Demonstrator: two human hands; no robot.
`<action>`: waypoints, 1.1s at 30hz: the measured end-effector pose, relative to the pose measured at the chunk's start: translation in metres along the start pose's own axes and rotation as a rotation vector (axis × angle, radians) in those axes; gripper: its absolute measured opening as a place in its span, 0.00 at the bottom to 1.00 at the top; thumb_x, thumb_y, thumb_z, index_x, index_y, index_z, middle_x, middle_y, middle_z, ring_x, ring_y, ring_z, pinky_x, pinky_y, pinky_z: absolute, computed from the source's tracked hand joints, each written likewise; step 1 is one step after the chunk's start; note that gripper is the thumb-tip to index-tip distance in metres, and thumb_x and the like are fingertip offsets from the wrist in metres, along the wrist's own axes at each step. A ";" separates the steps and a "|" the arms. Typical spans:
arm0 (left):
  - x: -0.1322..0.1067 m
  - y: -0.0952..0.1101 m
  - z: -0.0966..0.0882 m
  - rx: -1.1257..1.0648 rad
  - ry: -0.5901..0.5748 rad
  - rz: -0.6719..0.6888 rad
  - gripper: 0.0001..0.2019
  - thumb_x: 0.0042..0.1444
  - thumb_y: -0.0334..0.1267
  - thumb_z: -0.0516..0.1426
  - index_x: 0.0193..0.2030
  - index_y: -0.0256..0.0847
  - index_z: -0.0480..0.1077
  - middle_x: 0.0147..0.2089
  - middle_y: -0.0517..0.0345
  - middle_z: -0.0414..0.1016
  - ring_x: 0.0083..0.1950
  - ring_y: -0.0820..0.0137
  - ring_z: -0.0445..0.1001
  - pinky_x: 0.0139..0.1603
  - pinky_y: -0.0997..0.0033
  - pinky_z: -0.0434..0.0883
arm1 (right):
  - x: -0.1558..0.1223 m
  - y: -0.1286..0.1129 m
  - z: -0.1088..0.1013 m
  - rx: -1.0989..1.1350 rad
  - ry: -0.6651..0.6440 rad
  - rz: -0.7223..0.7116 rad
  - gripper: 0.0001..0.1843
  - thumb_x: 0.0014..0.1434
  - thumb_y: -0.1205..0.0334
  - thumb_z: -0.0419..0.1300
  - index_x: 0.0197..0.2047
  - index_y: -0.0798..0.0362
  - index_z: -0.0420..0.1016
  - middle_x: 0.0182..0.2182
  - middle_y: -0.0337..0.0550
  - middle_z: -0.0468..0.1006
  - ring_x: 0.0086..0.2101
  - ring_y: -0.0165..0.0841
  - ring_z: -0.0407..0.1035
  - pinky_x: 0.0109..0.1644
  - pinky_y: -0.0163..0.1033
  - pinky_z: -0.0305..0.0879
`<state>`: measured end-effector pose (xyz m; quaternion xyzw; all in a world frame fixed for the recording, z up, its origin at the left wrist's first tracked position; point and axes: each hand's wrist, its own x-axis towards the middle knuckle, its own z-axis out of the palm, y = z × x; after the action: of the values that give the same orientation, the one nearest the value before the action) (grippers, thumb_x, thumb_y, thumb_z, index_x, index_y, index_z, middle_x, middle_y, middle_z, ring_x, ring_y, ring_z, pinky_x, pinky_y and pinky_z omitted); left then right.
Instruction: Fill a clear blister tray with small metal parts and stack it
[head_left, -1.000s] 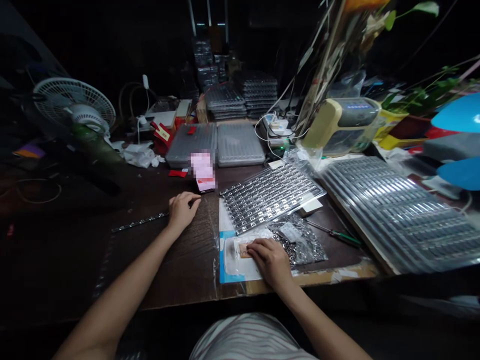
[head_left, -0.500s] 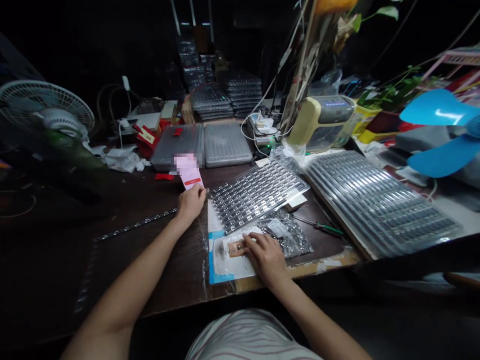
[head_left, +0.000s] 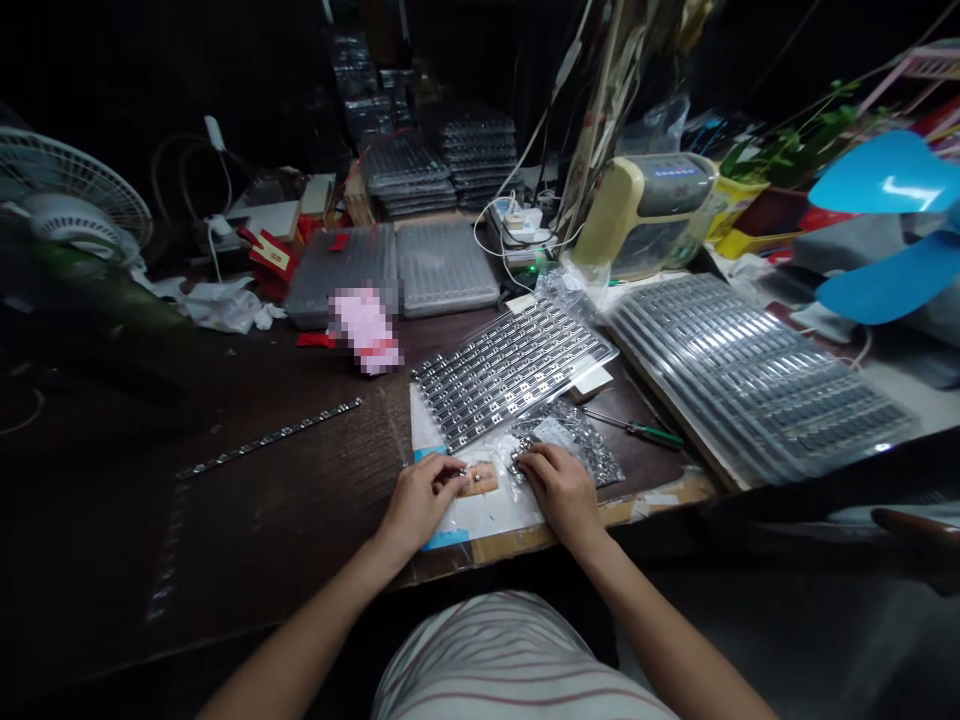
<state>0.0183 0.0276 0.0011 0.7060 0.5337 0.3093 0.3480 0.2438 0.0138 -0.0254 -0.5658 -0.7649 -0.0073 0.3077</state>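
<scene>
My left hand [head_left: 417, 500] rests at the table's front edge with fingers curled in a pinch beside a small brown board [head_left: 480, 481] that lies on white paper [head_left: 491, 517]. What the fingers hold is too small to name. My right hand [head_left: 559, 487] lies just right of the board, fingers bent down onto a clear bag of small metal parts [head_left: 581, 445]. Behind both hands sits a tilted clear tray of small metal parts [head_left: 510, 365].
A long thin metal strip [head_left: 270, 437] lies on the dark table [head_left: 225, 500] to the left. A green-handled screwdriver [head_left: 637, 429] lies right of the bag. More trays [head_left: 750, 375] fill the right side. A white fan [head_left: 67, 215], grey boxes [head_left: 394, 268] and a beige machine [head_left: 649, 210] stand behind.
My left hand has come back from the far middle of the table to the brown board at the front edge. My right hand has shifted slightly right onto the bag.
</scene>
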 end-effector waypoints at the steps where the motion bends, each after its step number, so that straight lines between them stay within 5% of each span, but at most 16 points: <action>1: -0.001 0.001 0.003 0.022 0.011 0.038 0.05 0.55 0.34 0.58 0.37 0.42 0.75 0.36 0.55 0.77 0.36 0.69 0.75 0.35 0.72 0.71 | 0.000 0.000 -0.001 0.024 0.013 -0.002 0.09 0.64 0.62 0.54 0.37 0.50 0.76 0.37 0.44 0.75 0.38 0.34 0.68 0.41 0.38 0.62; 9: -0.004 0.000 0.016 0.088 0.052 0.179 0.07 0.57 0.37 0.58 0.41 0.44 0.76 0.37 0.55 0.74 0.38 0.69 0.74 0.40 0.70 0.71 | -0.002 0.001 -0.007 0.185 0.072 0.039 0.07 0.63 0.64 0.54 0.38 0.51 0.73 0.32 0.43 0.76 0.35 0.33 0.69 0.41 0.40 0.66; 16: -0.005 0.001 0.020 0.221 0.065 0.224 0.06 0.58 0.35 0.57 0.39 0.43 0.76 0.36 0.54 0.74 0.38 0.68 0.73 0.40 0.68 0.70 | -0.003 0.003 -0.003 0.232 0.082 0.004 0.13 0.64 0.68 0.51 0.49 0.50 0.72 0.40 0.45 0.78 0.41 0.34 0.71 0.46 0.41 0.68; 24: -0.003 0.002 0.020 0.216 0.063 0.242 0.06 0.58 0.35 0.56 0.38 0.43 0.75 0.33 0.55 0.73 0.37 0.68 0.73 0.38 0.69 0.70 | 0.002 -0.016 -0.005 0.221 0.035 0.007 0.06 0.62 0.62 0.57 0.38 0.51 0.75 0.33 0.41 0.80 0.35 0.31 0.72 0.40 0.38 0.61; 30: -0.004 -0.004 0.011 0.040 0.283 0.169 0.06 0.59 0.36 0.55 0.40 0.42 0.73 0.38 0.54 0.74 0.40 0.69 0.74 0.41 0.70 0.72 | 0.016 -0.045 0.007 0.163 -0.084 -0.038 0.08 0.61 0.56 0.59 0.34 0.47 0.78 0.35 0.40 0.80 0.36 0.32 0.69 0.40 0.39 0.56; 33: -0.005 -0.006 0.010 0.027 0.301 0.164 0.06 0.58 0.37 0.56 0.39 0.43 0.73 0.38 0.55 0.73 0.40 0.69 0.74 0.40 0.71 0.72 | 0.017 -0.051 0.013 0.130 -0.105 -0.056 0.08 0.62 0.57 0.58 0.37 0.44 0.79 0.36 0.40 0.79 0.35 0.32 0.66 0.38 0.40 0.54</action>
<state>0.0214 0.0225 -0.0099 0.6975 0.5246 0.4315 0.2284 0.1906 0.0146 -0.0103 -0.5227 -0.7945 0.0634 0.3026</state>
